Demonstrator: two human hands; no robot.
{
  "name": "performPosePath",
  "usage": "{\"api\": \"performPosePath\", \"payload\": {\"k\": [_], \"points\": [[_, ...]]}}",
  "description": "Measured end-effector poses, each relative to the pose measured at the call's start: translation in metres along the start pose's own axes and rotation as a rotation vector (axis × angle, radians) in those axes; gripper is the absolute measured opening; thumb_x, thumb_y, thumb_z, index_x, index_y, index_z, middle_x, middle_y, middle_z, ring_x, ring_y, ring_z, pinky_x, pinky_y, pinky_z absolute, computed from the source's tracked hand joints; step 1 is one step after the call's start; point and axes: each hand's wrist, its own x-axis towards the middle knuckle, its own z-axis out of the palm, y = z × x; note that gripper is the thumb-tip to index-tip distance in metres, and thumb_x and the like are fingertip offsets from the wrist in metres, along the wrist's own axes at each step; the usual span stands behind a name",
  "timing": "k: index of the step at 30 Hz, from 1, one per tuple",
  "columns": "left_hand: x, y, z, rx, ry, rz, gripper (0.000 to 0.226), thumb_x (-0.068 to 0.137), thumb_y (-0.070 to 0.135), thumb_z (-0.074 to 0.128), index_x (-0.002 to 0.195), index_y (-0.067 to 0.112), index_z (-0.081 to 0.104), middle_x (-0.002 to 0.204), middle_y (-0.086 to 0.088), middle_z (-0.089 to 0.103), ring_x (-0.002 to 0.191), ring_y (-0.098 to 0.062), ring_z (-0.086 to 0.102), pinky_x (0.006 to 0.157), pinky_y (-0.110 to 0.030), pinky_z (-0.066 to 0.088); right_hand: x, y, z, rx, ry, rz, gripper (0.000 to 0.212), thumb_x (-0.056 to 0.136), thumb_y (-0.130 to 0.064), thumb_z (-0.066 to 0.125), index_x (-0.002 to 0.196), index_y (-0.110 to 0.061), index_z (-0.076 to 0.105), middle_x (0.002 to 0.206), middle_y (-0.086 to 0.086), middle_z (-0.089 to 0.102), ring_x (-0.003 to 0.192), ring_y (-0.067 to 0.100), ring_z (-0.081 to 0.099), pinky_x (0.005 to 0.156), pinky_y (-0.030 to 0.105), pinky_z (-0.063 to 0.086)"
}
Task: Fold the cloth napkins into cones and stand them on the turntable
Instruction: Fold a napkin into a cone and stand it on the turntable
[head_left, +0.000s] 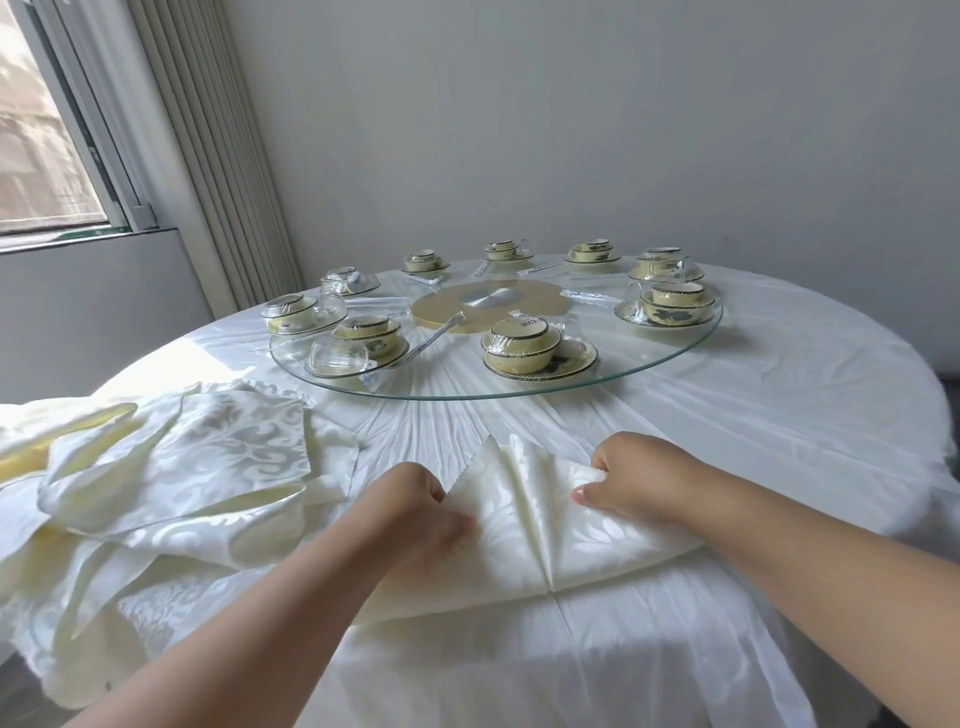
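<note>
A cream damask napkin (524, 525) lies on the near edge of the round table (779, 415), folded into a pointed shape with a centre crease. The left hand (421, 514) pinches its left flap with curled fingers; the right hand (634, 483) grips the right flap. The glass turntable (675, 358) stands beyond, carrying wrapped bowl sets (524, 345). A pile of loose napkins (182, 467) lies to the left.

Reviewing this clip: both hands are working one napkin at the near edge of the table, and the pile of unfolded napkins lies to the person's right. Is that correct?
Not quite. The head view shows the pile of unfolded napkins on the person's left, not right. The rest holds: the left hand and right hand both grip one napkin at the near edge of the table.
</note>
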Motion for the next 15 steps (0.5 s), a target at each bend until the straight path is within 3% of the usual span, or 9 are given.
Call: {"api": "performPosePath", "payload": {"k": [4, 7, 9, 11, 13, 15], "points": [[0.008, -0.004, 0.005, 0.047, 0.035, 0.025, 0.026, 0.077, 0.036, 0.072, 0.072, 0.011, 0.066, 0.064, -0.001, 0.066, 0.056, -0.016, 0.057, 0.053, -0.021, 0.04, 0.004, 0.001, 0.004, 0.015, -0.017, 0.009, 0.042, 0.086, -0.044, 0.064, 0.063, -0.023, 0.036, 0.064, -0.007, 0.042, 0.057, 0.009, 0.038, 0.049, 0.026, 0.025], [0.007, -0.008, 0.012, 0.094, 0.11, 0.06, 0.027, 0.077, 0.041, 0.073, 0.087, 0.019, 0.062, 0.08, 0.007, 0.064, 0.069, -0.009, 0.055, 0.055, -0.024, 0.038, 0.003, 0.002, 0.007, 0.022, 0.001, -0.008, 0.035, 0.084, -0.045, 0.065, 0.071, -0.021, 0.044, 0.068, -0.007, 0.045, 0.064, 0.012, 0.044, 0.051, 0.026, 0.028], [0.006, -0.011, 0.016, 0.121, 0.199, 0.136, 0.041, 0.074, 0.044, 0.075, 0.104, 0.026, 0.054, 0.1, 0.008, 0.055, 0.091, -0.012, 0.052, 0.07, -0.026, 0.04, 0.0, 0.003, 0.01, 0.043, 0.038, -0.044, 0.03, 0.084, -0.045, 0.066, 0.091, -0.022, 0.049, 0.084, -0.009, 0.049, 0.082, 0.014, 0.05, 0.062, 0.025, 0.036], [0.006, -0.013, 0.018, 0.247, 0.322, 0.285, 0.056, 0.072, 0.043, 0.076, 0.121, 0.031, 0.051, 0.117, 0.007, 0.047, 0.112, -0.018, 0.042, 0.088, -0.029, 0.036, -0.001, 0.003, 0.015, 0.057, 0.105, -0.116, 0.039, 0.084, -0.044, 0.066, 0.114, -0.028, 0.047, 0.109, -0.008, 0.047, 0.109, 0.013, 0.044, 0.087, 0.028, 0.038], [0.008, -0.011, 0.02, 0.353, 0.365, 0.479, 0.051, 0.077, 0.04, 0.072, 0.125, 0.035, 0.055, 0.124, 0.012, 0.049, 0.117, -0.018, 0.039, 0.091, -0.031, 0.032, -0.003, 0.001, 0.019, 0.0, 0.15, -0.233, 0.047, 0.089, -0.042, 0.06, 0.132, -0.035, 0.042, 0.131, -0.011, 0.037, 0.129, 0.01, 0.027, 0.103, 0.028, 0.023], [0.01, -0.008, 0.024, 0.375, 0.299, 0.633, 0.031, 0.087, 0.037, 0.061, 0.118, 0.037, 0.061, 0.121, 0.019, 0.057, 0.116, -0.013, 0.044, 0.09, -0.029, 0.031, -0.002, -0.003, 0.021, -0.058, 0.117, -0.344, 0.043, 0.096, -0.039, 0.049, 0.139, -0.039, 0.04, 0.146, -0.017, 0.027, 0.138, 0.005, 0.014, 0.106, 0.027, 0.011]]}}
